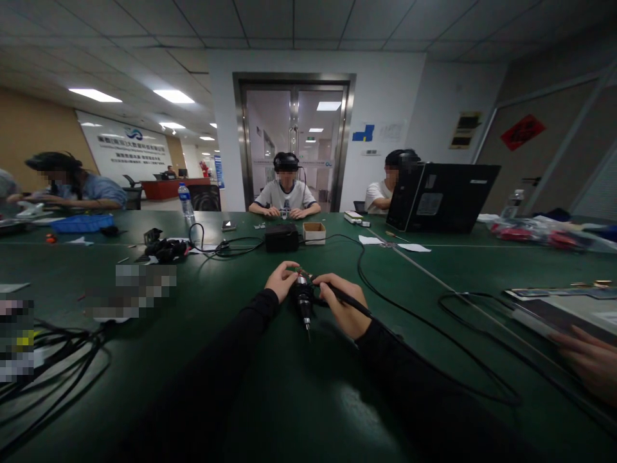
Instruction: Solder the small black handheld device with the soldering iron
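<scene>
On the green table in front of me lies a black electric screwdriver (303, 297), its silver bit pointing towards me. At its far end my left hand (281, 281) is closed, thumb and fingers pinching a small wired part (299, 272) too small to make out clearly. My right hand (346, 307) grips a black soldering iron (351, 299) like a pen, its front end near the screwdriver's far end. Whether the tip touches the wires is not clear. The iron's black cord (463, 383) trails to the right across the table.
Beyond my hands stand a black box (282, 238) with cables and an open small carton (314, 233). Tangled cables (72, 350) lie at left. A computer case (441, 196) stands back right. Co-workers sit around the table; one person's hand (590, 357) is at right.
</scene>
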Available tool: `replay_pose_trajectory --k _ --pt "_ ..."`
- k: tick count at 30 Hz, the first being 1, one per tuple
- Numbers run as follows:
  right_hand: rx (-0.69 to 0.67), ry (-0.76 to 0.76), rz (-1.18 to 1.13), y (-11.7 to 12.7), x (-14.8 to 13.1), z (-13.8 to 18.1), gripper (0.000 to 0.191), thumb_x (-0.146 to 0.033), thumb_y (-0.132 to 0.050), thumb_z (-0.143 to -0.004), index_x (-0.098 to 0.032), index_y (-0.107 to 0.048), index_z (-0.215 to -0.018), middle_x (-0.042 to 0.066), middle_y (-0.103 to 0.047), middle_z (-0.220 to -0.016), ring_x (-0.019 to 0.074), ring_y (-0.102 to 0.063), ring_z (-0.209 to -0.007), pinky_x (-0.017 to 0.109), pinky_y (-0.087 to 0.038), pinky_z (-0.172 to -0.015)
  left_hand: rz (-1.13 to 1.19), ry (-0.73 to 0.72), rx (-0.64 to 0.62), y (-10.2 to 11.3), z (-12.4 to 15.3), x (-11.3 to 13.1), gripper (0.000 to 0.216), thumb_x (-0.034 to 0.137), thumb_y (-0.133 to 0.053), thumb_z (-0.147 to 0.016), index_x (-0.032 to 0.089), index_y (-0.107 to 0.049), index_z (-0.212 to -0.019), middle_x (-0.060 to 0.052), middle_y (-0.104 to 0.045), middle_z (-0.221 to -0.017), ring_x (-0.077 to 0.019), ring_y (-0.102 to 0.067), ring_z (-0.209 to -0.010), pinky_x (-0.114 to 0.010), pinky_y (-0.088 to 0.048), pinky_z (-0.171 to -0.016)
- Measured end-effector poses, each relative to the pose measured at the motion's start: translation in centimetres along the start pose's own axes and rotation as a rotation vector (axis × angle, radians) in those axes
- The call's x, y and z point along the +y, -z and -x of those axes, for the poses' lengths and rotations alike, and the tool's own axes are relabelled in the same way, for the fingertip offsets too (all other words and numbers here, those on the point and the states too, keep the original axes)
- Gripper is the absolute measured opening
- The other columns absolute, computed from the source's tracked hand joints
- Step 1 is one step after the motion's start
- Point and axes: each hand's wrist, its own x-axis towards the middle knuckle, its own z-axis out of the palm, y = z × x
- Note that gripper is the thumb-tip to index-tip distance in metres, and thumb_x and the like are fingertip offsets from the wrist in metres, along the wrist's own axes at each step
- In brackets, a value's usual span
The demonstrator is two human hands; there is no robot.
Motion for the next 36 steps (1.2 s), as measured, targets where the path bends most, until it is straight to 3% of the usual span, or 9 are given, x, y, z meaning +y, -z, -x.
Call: replay_pose_trajectory --k 9,26,36 --pt "-0.027 -0.023 0.003 0.07 0.05 0.16 0.022 -0.027 -0.045 -0.091 -0.021 -0.067 -0.093 0.002 -0.070 -0.081 0.0158 -0.065 -0.074 0.025 -0.049 -0.068 0.003 0.004 -0.005 -0.08 0.17 0.08 0.023 0.019 -0.061 -0.077 0.018 -0.056 -0.099 -0.002 -0.070 -0.079 -0.0170 -0.067 -0.078 -0.034 -0.050 -0.084" --pt "-0.067 -0.028 0.001 -0.17 0.33 0.10 0.022 -0.028 -0.045 -0.092 -0.021 -0.066 -0.094 0.002 -0.070 -0.085 0.0154 -0.065 -0.077 0.025 -0.049 -0.069 0.013 -0.001 -0.005 -0.11 0.20 0.07 0.021 0.017 -0.059 -0.078 0.018 -0.057 -0.098 -0.001 -0.070 -0.078 -0.0154 -0.067 -0.078 -0.030 -0.051 -0.079" --pt "-0.032 -0.039 0.022 -0.22 0.73 0.12 0.022 -0.029 -0.046 -0.092 -0.022 -0.067 -0.094 0.002 -0.070 -0.080 0.0156 -0.065 -0.075 0.025 -0.049 -0.070 0.008 0.001 -0.006 0.01 0.10 -0.10 0.022 0.018 -0.060 -0.077 0.017 -0.056 -0.099 -0.002 -0.070 -0.078 -0.0168 -0.067 -0.079 -0.033 -0.051 -0.084"
